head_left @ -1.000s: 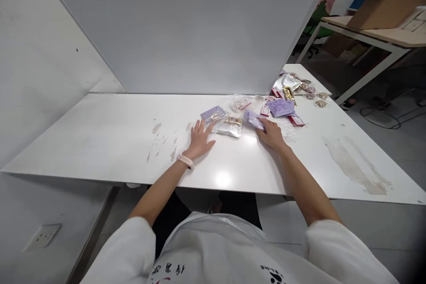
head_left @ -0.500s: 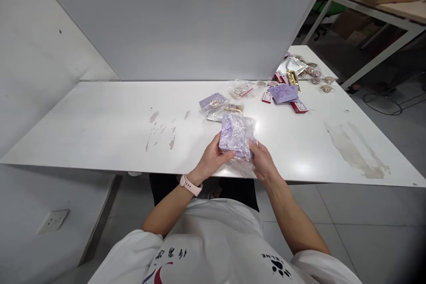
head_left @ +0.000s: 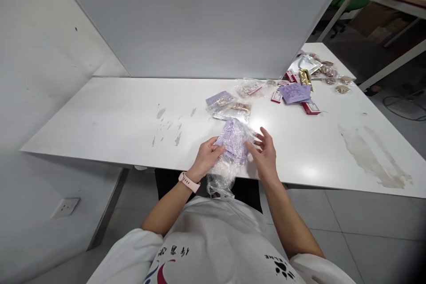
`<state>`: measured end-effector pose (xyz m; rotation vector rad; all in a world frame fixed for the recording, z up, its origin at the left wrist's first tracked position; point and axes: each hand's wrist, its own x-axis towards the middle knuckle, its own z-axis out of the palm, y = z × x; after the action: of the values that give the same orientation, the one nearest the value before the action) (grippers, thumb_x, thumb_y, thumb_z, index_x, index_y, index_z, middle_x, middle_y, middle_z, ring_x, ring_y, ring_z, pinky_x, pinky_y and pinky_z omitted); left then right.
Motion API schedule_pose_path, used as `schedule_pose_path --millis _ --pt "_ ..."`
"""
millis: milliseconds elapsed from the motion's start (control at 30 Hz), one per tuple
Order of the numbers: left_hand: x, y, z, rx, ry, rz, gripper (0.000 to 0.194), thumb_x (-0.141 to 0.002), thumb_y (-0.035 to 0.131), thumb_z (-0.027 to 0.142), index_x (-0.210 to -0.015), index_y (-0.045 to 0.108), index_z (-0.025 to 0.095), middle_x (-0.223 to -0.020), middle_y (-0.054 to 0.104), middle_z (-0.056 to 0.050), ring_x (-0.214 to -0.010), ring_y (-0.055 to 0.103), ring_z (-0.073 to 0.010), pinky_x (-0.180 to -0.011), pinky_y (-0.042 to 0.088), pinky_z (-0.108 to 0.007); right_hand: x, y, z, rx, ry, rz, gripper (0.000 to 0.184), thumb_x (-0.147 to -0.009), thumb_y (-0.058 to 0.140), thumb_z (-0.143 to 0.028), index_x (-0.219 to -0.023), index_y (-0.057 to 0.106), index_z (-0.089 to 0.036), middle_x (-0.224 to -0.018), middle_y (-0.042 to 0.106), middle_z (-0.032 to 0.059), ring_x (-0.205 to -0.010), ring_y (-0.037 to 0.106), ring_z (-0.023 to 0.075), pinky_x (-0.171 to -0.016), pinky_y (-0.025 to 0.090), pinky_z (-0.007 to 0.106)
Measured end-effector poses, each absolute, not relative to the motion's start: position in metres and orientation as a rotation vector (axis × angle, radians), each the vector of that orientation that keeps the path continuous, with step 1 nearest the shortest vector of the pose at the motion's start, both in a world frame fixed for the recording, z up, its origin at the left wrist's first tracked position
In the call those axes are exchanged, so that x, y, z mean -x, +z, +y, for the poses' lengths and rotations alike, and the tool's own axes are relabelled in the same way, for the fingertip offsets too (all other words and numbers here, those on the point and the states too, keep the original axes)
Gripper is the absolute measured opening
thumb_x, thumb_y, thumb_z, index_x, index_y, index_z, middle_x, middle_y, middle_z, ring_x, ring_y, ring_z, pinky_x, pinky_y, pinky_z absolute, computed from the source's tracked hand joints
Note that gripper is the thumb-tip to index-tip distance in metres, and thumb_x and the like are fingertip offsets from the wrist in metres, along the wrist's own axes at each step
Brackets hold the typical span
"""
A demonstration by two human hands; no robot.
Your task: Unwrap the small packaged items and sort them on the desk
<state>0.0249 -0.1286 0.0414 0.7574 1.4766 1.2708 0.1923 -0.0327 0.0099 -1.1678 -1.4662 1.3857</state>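
Observation:
In front of me, at the table's near edge, is a purple packet in a clear plastic bag [head_left: 233, 140]. My left hand [head_left: 208, 157] grips its left side, thumb on top. The loose end of the bag hangs past the edge toward my shirt. On the right side, my right hand [head_left: 264, 151] has its fingers spread, the thumb and fingertips at the plastic. Just beyond lies a bagged set with a gold sachet [head_left: 241, 107] and silver packet, beside another purple packet [head_left: 220, 100] in plastic.
Farther back on the white table [head_left: 126, 120] lie a bag with a red-and-white box [head_left: 254, 89], a loose purple packet [head_left: 295, 93], red boxes [head_left: 311, 108], a gold sachet [head_left: 304, 77] and several small round wrapped items [head_left: 342, 89]. A grey panel [head_left: 199, 22] rises behind.
The bag's loose end has unfolded downward over the table edge. My right hand has loosened its hold and spread its fingers. The view has shifted slightly.

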Motion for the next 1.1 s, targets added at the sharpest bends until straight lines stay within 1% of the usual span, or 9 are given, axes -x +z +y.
schedule_pose_path --millis 167,233,400,500,567,700,867,967,1100 --pt "-0.025 0.031 -0.128 -0.794 1.313 1.486 0.059 -0.08 0.072 0.053 -0.123 0.065 0.013 -0.055 0.039 0.009 -0.049 0.031 -0.0058 -0.047 0.025 -0.019 -0.188 0.005 -0.036 1.171 0.913 -2.003 0.077 -0.084 0.06 -0.064 -0.151 0.038 -0.033 -0.158 0.034 0.0114 -0.146 0.029 0.0348 -0.114 0.033 0.06" --pt "-0.023 0.03 -0.129 -0.832 1.308 1.481 0.06 -0.081 0.072 0.053 -0.125 0.065 0.012 -0.056 0.039 0.008 -0.052 0.031 -0.0063 -0.051 0.026 -0.02 -0.184 0.007 -0.036 1.139 0.776 -2.135 0.082 -0.08 0.064 -0.065 -0.151 0.039 -0.032 -0.16 0.03 0.0119 -0.145 0.027 0.0392 -0.114 0.028 0.064" --pt "-0.001 0.038 -0.131 -0.962 1.184 1.522 0.056 -0.083 0.068 0.052 -0.12 0.068 0.01 -0.058 0.038 0.006 -0.054 0.03 -0.0081 -0.054 0.024 -0.023 -0.185 0.01 -0.026 1.032 0.938 -2.059 0.028 -0.089 0.059 -0.051 -0.102 0.072 -0.03 -0.109 0.066 0.0083 -0.098 0.063 0.0276 -0.09 0.051 0.046" --pt "0.03 0.052 -0.129 -1.102 0.945 1.639 0.055 -0.078 0.075 0.049 -0.12 0.071 0.013 -0.054 0.033 0.008 -0.049 0.026 -0.0077 -0.052 0.02 -0.024 -0.196 0.008 -0.016 1.092 1.212 -1.726 0.014 -0.084 0.065 -0.04 -0.084 0.068 -0.026 -0.083 0.065 0.0025 -0.073 0.06 0.0197 -0.07 0.053 0.037" --pt "0.053 0.066 -0.121 -1.245 0.765 1.774 0.037 -0.077 0.076 0.043 -0.103 0.078 0.016 -0.051 0.035 0.007 -0.046 0.025 -0.0079 -0.052 0.021 -0.025 -0.204 0.005 -0.011 1.128 1.392 -1.418 0.011 -0.072 0.072 -0.031 -0.08 0.066 -0.025 -0.075 0.063 -0.0004 -0.067 0.059 0.0168 -0.061 0.051 0.032" --pt "0.086 0.095 -0.091 -1.569 0.614 2.245 0.018 -0.086 0.065 0.027 -0.074 0.077 0.019 -0.059 0.054 -0.001 -0.058 0.047 -0.015 -0.063 0.034 -0.03 -0.218 0.0 -0.02 1.167 1.692 -1.033 0.018 -0.058 0.076 -0.023 -0.071 0.064 -0.023 -0.066 0.061 -0.0017 -0.059 0.057 0.0148 -0.052 0.05 0.029" --pt "0.063 0.103 -0.075 -1.882 1.041 2.522 0.022 -0.089 0.055 0.012 -0.095 0.073 0.021 -0.107 0.067 -0.009 -0.105 0.056 -0.0271 -0.091 0.039 -0.045 -0.234 -0.006 -0.053 1.19 1.755 -1.267 0.026 -0.073 0.077 -0.042 -0.089 0.07 -0.022 -0.102 0.073 0.0055 -0.085 0.067 0.0217 -0.071 0.055 0.035" --pt "0.025 0.083 -0.089 -1.773 1.002 2.137 0.024 -0.093 0.054 0.021 -0.111 0.069 0.022 -0.092 0.067 -0.006 -0.087 0.06 -0.0233 -0.082 0.045 -0.04 -0.239 -0.004 -0.061 1.166 1.676 -1.457 0.033 -0.078 0.076 -0.046 -0.103 0.071 -0.024 -0.133 0.064 0.0069 -0.112 0.063 0.0265 -0.086 0.053 0.036" --pt "-0.015 0.049 -0.116 -1.216 1.064 1.762 0.048 -0.092 0.06 0.046 -0.135 0.056 0.024 -0.071 0.06 0.0 -0.071 0.058 -0.0192 -0.073 0.049 -0.034 -0.227 0.009 -0.06 0.947 1.764 -1.528 0.026 -0.085 0.07 -0.048 -0.095 0.066 -0.024 -0.146 0.055 0.0076 -0.127 0.057 0.0305 -0.094 0.052 0.04"
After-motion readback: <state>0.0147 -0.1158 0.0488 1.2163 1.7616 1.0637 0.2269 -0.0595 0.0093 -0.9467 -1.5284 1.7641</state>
